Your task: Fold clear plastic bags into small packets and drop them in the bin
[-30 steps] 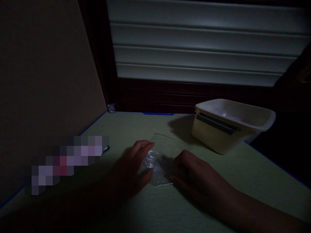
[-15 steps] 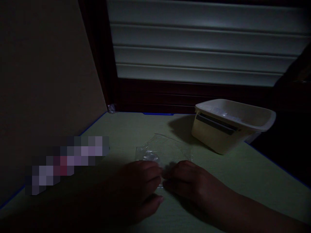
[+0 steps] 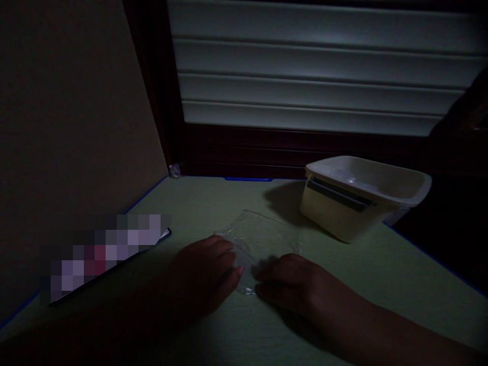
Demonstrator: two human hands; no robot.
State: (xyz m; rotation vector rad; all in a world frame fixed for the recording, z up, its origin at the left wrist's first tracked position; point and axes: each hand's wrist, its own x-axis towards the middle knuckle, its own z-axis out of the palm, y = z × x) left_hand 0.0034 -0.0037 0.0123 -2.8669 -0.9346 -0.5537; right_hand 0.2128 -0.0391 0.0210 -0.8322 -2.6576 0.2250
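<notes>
Plastic sheet, clear, thin and wrinkled (image 3: 267,229): is lying flat between and under the hands, near the middle of the worktop, pale green with a blue edge (image 3: 198,203).
Sheet's direction: one far corner is pointing away from the person, towards the grey slatted panel (image 3: 305,63); from it, the far edge is slanting rightward and nearer the person. Shiny creases are showing at the near end.
Sheet's long axis: cannot be told, as the hands are covering parts of both sides.
Left hand (image 3: 206,269): is resting over the sheet's left side, fingers bending, thumb standing apart from them; whether it is gripping the film cannot be told.
Right hand (image 3: 295,279): is curling its fingers at the sheet's near right part, fingertips touching it; a pinch cannot be made out.
Cream plastic bin with a dark grey strip (image 3: 331,211): is standing upright beyond the right hand, apart from the sheet, and holding some clear plastic (image 3: 353,179).
Flat, dark-edged object, its face pixelated (image 3: 110,256): is lying slantwise left of the left hand.
Crumpled translucent plastic piece (image 3: 175,171): is sitting at the worktop's far left corner, by the dark reddish-brown frame (image 3: 244,145).
</notes>
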